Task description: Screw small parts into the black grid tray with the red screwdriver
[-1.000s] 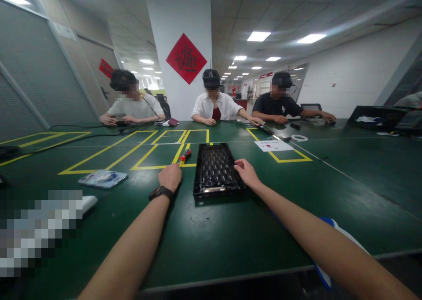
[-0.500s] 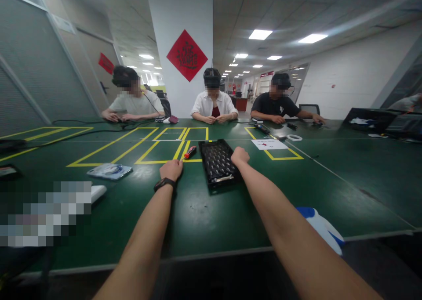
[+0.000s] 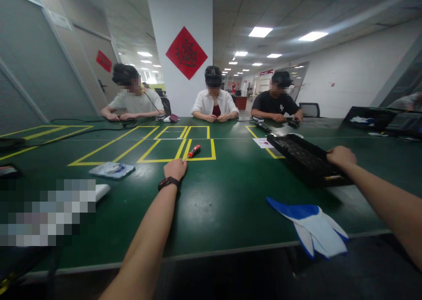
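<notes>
My right hand (image 3: pixel 341 156) grips the near right side of a black keyboard-like tray (image 3: pixel 303 157), which sits at an angle on the right part of the green table (image 3: pixel 217 203). My left hand (image 3: pixel 175 168) rests closed on the table, holding the tip end of a red-handled screwdriver (image 3: pixel 193 151) that points away across a yellow taped box. A black watch sits on my left wrist.
A blue and white glove (image 3: pixel 313 227) hangs over the table's near edge. A plastic bag (image 3: pixel 112 169) and a white device (image 3: pixel 100 191) lie at the left. A paper sheet (image 3: pixel 263 142) lies past the tray. Three persons sit along the far side.
My right hand has carried the black tray from the middle of the table over to the right. My left hand has stayed by the screwdriver.
</notes>
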A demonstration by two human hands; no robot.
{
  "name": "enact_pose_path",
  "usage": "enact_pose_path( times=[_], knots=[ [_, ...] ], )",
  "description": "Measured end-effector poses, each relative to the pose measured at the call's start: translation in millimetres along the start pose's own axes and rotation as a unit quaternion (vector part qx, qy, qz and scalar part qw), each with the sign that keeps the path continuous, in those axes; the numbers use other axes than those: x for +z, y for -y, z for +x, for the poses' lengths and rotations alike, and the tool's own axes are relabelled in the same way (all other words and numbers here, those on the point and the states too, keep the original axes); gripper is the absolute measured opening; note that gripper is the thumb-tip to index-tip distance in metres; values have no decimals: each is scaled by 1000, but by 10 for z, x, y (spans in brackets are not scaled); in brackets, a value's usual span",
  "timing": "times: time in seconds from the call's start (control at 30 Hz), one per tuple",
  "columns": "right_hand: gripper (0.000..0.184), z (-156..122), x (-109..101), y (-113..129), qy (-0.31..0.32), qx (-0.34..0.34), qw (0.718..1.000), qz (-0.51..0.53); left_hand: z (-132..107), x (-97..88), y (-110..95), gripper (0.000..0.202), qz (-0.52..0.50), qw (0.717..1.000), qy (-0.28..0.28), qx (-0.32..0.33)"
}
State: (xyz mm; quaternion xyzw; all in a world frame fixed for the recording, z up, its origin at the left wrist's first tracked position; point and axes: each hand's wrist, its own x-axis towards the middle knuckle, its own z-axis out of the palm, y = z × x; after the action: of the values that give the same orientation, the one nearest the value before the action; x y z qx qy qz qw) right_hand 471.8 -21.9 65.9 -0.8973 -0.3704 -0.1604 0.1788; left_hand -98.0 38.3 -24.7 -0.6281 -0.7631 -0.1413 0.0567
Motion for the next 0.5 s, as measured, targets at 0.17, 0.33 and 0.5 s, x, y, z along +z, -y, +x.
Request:
enact_pose_path(
  times=[0.17,0.33,0.5],
  knots=[
    [35,25,244,-552,103,-3,995,4,15,0,-24,42,3,1000,3,2],
    [36,146,386,-714,127,-28,992,6,19,11,-7,42,-4,1000,5,8],
    [39,155,530,-823,127,-4,992,8,16,13,2,42,-7,1000,4,8]
  ],
)
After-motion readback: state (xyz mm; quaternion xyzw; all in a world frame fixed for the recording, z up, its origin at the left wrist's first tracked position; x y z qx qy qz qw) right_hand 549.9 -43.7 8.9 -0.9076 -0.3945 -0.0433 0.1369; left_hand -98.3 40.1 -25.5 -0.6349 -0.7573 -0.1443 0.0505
